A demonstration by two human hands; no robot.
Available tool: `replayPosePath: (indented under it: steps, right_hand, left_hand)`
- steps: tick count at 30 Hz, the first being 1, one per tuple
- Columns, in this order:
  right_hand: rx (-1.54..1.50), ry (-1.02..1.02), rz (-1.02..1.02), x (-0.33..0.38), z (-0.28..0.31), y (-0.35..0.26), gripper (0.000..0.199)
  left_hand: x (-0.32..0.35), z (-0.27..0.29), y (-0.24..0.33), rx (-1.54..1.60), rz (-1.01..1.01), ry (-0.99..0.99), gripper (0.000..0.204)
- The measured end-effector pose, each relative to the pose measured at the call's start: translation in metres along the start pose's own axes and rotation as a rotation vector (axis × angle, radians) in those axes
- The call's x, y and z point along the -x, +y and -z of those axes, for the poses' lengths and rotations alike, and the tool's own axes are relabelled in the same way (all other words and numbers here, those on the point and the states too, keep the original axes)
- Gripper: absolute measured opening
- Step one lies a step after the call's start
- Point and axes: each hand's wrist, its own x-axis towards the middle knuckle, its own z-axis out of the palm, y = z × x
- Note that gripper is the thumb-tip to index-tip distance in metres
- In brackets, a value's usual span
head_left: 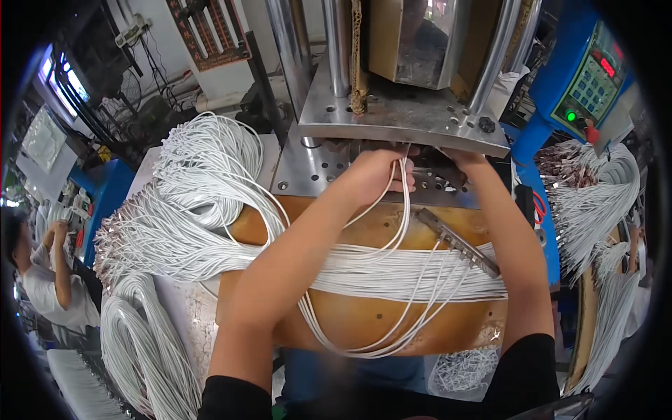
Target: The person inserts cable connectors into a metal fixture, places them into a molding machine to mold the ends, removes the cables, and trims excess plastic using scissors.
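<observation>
Above the far edge of the brown board [364, 318] stands the steel press [399, 115]. Across the board we see white cables [392, 269] lying. Our left hand [374, 175] grasps looped cable ends under the press; whether our right hand [465, 157] is clenched we cannot tell. A metal comb jig [458, 241] rests near the right edge.

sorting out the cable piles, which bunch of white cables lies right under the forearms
The flat band of white cables stretched across the brown board, passing under both forearms. The big looped pile lies left; another bundle hangs far right.
</observation>
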Motion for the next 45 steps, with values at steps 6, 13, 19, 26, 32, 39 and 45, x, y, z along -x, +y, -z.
replayPosePath:
  steps: [6,13,19,26,32,39,45]
  right_hand:
    - [-0.343,-0.277,-0.261,0.032,0.080,-0.087,0.036]
    - [0.004,-0.333,-0.212,0.064,0.085,-0.068,0.037]
    - [0.101,-0.265,-0.070,0.096,0.083,-0.071,0.023]
    - [-0.561,-0.434,-0.243,0.095,0.127,-0.059,0.015]
    - [-0.306,-0.808,-0.275,0.141,0.199,-0.077,0.023]
    - [-0.154,-0.440,-0.206,0.146,0.145,-0.082,0.024]
    - [-0.241,-0.350,-0.097,0.072,0.103,-0.064,0.025]
  left_hand:
    - [0.056,-0.032,-0.014,0.126,0.211,-0.164,0.023]
    - [0.175,-0.010,0.035,-0.775,-0.008,-0.210,0.026]
    - [0.259,0.135,0.138,-1.023,-0.416,1.252,0.050]
    - [0.159,0.012,-0.001,-1.564,-1.033,0.009,0.027]
    - [0.132,0.073,0.031,-1.739,-0.260,0.493,0.032]
    - [0.089,-0.053,-0.035,-1.134,-0.979,0.058,0.035]
    - [0.094,-0.053,-0.063,-1.218,-0.716,-0.289,0.018]
